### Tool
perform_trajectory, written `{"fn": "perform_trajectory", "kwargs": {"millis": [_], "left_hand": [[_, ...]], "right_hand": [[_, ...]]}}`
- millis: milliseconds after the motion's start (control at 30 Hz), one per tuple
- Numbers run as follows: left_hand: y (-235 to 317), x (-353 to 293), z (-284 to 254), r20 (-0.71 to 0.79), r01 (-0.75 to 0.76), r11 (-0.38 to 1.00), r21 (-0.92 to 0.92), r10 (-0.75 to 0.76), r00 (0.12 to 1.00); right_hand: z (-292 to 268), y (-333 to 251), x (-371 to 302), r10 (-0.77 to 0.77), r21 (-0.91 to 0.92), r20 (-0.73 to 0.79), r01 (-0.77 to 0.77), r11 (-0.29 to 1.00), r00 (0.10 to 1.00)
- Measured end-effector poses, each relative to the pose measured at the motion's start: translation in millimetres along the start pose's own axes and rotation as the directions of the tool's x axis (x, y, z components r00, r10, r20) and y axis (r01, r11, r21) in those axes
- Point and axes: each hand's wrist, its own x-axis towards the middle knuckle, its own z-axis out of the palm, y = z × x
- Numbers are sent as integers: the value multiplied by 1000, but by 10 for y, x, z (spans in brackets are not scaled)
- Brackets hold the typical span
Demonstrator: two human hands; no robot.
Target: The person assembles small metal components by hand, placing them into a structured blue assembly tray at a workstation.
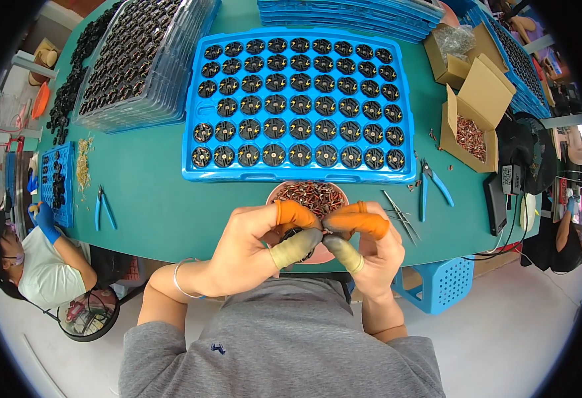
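Note:
My left hand (254, 242), in orange and yellow finger cots, is closed on a round black part (291, 233), mostly hidden behind the fingers. The thumb and forefinger of my right hand (367, 242) are pinched together at that part's right edge. Whatever is between those right fingertips is too small to make out. Right behind my hands stands a pink bowl (273, 193) full of small red-and-silver pieces (312, 196). Beyond it lies a blue tray (297, 176) with rows of round black parts, many with yellow marks; one slot at its left side holds none.
To the right lie tweezers (402, 217), blue-handled pliers (437, 186) and a cardboard box (451, 126) of small red pieces. Stacked clear trays (171, 99) stand at the back left. Another pair of pliers (104, 209) and a seated co-worker (49, 265) are at the left.

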Motion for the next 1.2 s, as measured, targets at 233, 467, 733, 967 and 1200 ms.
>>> {"fn": "perform_trajectory", "kwargs": {"millis": [233,467,733,967,1200], "left_hand": [[11,10,7,4,11,1000,10,-12,1000],[66,43,-10,18,171,982,-82,-170,985],[45,89,-67,77,288,923,-255,-278,958],[-28,-32,-91,151,196,936,-293,-157,976],[-248,-62,-17,-66,-219,954,207,237,969]], "right_hand": [[9,1,-6,-13,-21,-9,13,1000,1000],[44,110,18,-172,-96,-49,167,981,984],[21,113,30,-81,-109,-9,79,991,997],[8,76,11,107,43,-84,-104,994,991],[37,-18,18,126,36,-1,-126,991,992]]}}
